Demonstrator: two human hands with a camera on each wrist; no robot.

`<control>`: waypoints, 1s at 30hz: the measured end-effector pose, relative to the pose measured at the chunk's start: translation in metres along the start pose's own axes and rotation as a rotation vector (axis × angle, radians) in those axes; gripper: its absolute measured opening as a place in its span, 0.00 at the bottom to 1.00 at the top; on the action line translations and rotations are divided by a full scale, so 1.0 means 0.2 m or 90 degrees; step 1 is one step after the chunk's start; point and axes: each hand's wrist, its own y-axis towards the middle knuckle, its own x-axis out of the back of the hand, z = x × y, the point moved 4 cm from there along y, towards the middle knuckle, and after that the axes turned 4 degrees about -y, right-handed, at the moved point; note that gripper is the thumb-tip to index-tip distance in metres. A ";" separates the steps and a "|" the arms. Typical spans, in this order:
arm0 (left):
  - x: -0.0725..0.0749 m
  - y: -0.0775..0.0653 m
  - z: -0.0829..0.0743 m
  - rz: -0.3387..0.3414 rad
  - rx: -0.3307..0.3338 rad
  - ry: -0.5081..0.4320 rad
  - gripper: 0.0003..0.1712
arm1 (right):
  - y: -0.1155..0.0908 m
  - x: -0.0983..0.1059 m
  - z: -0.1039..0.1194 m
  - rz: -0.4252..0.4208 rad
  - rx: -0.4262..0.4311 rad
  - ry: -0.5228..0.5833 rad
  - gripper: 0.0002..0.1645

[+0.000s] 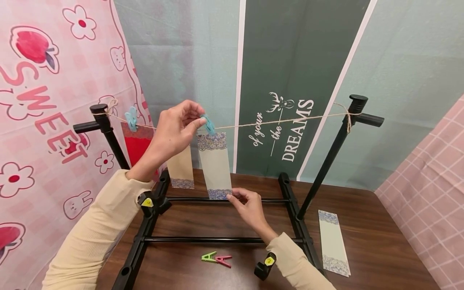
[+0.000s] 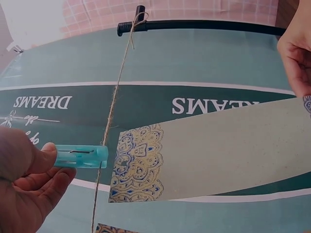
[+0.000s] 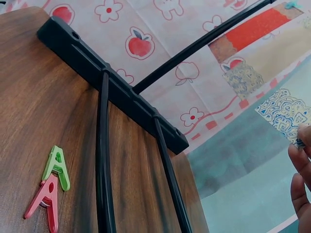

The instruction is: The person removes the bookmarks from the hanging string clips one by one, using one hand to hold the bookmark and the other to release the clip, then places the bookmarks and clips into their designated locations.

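Observation:
My left hand (image 1: 177,127) pinches a light blue clothespin (image 2: 82,156) between thumb and fingers, its tip at the twine (image 2: 111,111). Just below that tip is the top edge of a pale paper card (image 1: 215,169), with a blue and gold lace pattern at both ends; in the left wrist view a narrow gap shows between them. The card's lower right corner is pinched by my right hand (image 1: 250,207). Farther left, a red card (image 1: 135,149) hangs under another blue clothespin (image 1: 132,119). A beige card (image 1: 181,167) hangs partly behind my left hand.
A black frame with two posts (image 1: 326,161) carries the twine. On the wooden table (image 1: 174,266) lie a green clothespin (image 1: 208,257) and a pink clothespin (image 1: 223,260). More pale cards (image 1: 333,243) lie stacked at the right. Printed cloths hang behind and at the sides.

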 end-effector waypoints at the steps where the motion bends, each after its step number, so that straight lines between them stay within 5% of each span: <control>1: 0.00 0.00 0.00 -0.001 -0.001 -0.002 0.08 | 0.00 0.00 0.00 0.000 0.000 0.001 0.05; 8: 0.02 -0.02 -0.01 -0.005 -0.004 -0.011 0.10 | -0.02 0.01 0.01 -0.011 -0.007 0.008 0.07; 14: 0.03 -0.04 -0.01 0.007 0.000 -0.017 0.12 | -0.03 0.05 0.14 -0.021 0.012 0.006 0.05; 30: 0.03 -0.08 -0.01 0.050 -0.014 0.017 0.13 | -0.06 0.08 -0.01 -0.011 -0.018 -0.003 0.06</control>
